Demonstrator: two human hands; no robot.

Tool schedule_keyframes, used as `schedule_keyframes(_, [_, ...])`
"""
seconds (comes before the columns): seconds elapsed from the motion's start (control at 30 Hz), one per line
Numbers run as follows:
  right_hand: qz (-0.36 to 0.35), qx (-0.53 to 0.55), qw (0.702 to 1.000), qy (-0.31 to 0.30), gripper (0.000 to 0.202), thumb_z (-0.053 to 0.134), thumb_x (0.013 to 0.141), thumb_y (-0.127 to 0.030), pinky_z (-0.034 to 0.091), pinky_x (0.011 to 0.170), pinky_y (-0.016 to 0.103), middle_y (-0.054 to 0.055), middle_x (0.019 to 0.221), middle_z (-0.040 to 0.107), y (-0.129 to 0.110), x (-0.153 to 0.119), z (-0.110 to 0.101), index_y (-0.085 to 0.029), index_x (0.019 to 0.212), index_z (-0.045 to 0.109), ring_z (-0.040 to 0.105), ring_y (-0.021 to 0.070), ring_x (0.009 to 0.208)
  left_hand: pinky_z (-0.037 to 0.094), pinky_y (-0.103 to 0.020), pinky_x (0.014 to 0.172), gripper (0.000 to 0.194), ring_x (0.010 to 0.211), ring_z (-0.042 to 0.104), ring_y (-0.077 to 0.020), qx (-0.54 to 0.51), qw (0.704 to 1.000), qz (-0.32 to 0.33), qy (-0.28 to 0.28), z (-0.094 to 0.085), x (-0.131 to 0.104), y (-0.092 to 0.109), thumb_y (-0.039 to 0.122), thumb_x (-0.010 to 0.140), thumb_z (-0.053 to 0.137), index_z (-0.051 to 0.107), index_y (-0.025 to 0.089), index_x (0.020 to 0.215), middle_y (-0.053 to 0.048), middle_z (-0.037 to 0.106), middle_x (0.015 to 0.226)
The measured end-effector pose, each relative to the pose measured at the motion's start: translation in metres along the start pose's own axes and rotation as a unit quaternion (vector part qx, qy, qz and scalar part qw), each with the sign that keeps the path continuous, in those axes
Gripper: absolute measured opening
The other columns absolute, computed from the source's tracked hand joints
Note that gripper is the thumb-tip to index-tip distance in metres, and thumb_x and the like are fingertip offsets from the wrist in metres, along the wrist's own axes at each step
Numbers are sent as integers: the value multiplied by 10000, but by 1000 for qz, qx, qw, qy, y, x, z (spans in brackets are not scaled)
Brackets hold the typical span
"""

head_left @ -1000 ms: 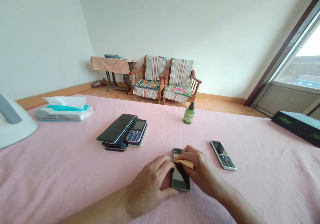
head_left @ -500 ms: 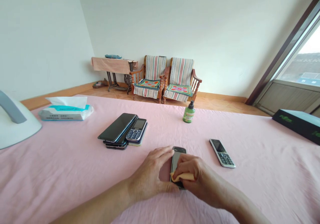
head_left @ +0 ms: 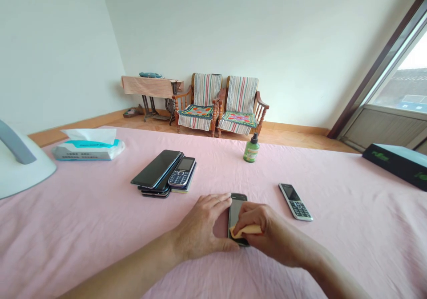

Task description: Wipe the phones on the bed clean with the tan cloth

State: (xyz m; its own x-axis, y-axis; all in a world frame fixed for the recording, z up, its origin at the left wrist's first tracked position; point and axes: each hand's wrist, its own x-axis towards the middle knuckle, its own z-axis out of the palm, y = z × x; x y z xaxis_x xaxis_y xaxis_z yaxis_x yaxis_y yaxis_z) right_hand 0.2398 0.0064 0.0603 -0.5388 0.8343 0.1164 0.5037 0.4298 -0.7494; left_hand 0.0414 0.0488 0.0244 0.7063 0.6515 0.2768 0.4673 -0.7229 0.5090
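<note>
A dark mobile phone [head_left: 235, 208] lies face up on the pink cloth in front of me, partly covered by my hands. My left hand [head_left: 200, 228] steadies it from the left, fingertips at its top edge and thumb at its bottom edge. Bunched in the closed fingers of my right hand [head_left: 267, 230] is a yellow cloth [head_left: 248, 231], pressed onto the lower part of the phone's screen. To the right of that hand lies a silver keypad phone [head_left: 296, 202].
On the left are a stack of smartphones [head_left: 158, 170], a keypad phone [head_left: 182, 172] on top of others, a tissue pack [head_left: 87, 151] and a white appliance [head_left: 25, 167]. A green pump bottle [head_left: 251, 150] stands behind the phone. A black box [head_left: 393, 163] sits far right.
My right hand and the yellow cloth have shifted slightly on the phone's screen. My left hand keeps its hold on the phone. The whole view has tilted a little.
</note>
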Motion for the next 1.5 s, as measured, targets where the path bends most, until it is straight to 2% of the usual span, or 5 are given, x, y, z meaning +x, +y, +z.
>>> schedule_keyframes(0.27, [-26,-27,999,39,378,438,666,58,427,669,197,-6,787,572,2,3,5,-205,742,698,548,111,746,373,-494,1037,835,1249,478,-320,9,1000,-12,-3,-1,1,3,562,604,778,523,127,1269,-193,509,1358])
schedule_keyframes(0.47, [-2,-10,1000,-14,394,420,621,65,428,653,197,-20,806,611,-1,-2,-5,-210,720,685,555,105,723,381,-494,1029,795,1234,491,-321,13,1000,-15,1,0,2,5,483,570,813,547,122,1227,-193,515,1350])
schedule_keyframes(0.7, [-19,-3,1000,-16,376,421,627,78,418,661,201,-25,801,594,-4,-5,-1,-203,686,664,548,102,729,398,-494,1019,764,1215,508,-316,20,1000,-19,9,3,1,5,437,540,829,562,137,1190,-183,525,1342])
schedule_keyframes(0.9, [23,-13,999,-32,367,438,633,72,404,636,191,-20,790,598,1,-7,-9,-194,705,680,539,97,718,390,-497,1027,809,1235,486,-334,22,999,-28,4,3,1,6,499,570,805,535,122,1234,-195,505,1358])
schedule_keyframes(1.5, [-5,16,998,-55,391,453,622,101,420,697,162,-21,850,610,2,-7,-10,-181,740,696,565,77,786,386,-492,1031,800,1244,479,-337,12,999,-33,3,2,1,6,523,578,802,546,135,1229,-188,498,1368])
